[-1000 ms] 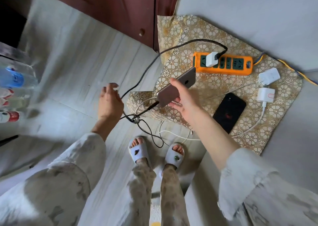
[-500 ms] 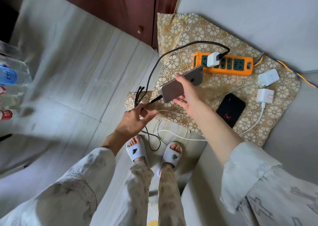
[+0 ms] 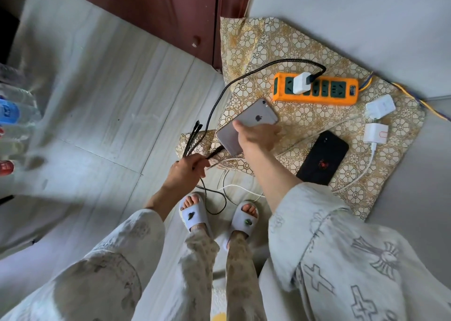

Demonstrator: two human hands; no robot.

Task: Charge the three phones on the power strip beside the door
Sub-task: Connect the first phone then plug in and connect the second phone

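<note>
My right hand (image 3: 258, 137) grips a grey phone (image 3: 246, 125), back side up, low over the floral gold cloth (image 3: 302, 115). A black braided cable (image 3: 244, 76) is plugged into the phone's lower end, and my left hand (image 3: 188, 171) is closed on that cable near its spare connector ends. The cable runs up to a white charger (image 3: 301, 83) seated in the orange power strip (image 3: 317, 90). A black phone (image 3: 322, 158) lies face down on the cloth to the right. Two loose white chargers (image 3: 379, 105) (image 3: 375, 134) lie beside it with white cables (image 3: 244, 189). No third phone shows.
A dark red door (image 3: 156, 10) stands just left of the cloth. Grey wall runs behind the strip. Water bottles (image 3: 14, 115) line the left edge of the pale wood floor. My slippered feet (image 3: 195, 213) stand among cable loops.
My left hand moved right from the floor and took hold of the black cable. My right hand lowered the grey phone, now flatter, toward the cloth.
</note>
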